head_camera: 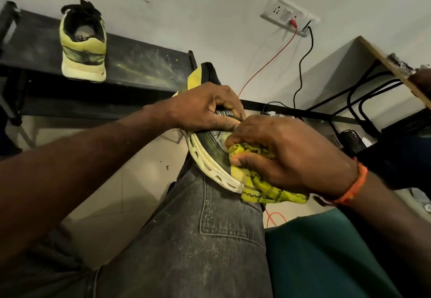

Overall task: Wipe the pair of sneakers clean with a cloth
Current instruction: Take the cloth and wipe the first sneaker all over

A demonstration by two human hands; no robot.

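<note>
The left hand grips the sneaker by its upper, bracing it sole-left on the knee so it stays put under rubbing. The right hand pinches a bunched yellow cloth against the shoe's grimy side. The other sneaker waits on the far-left bench.
</note>
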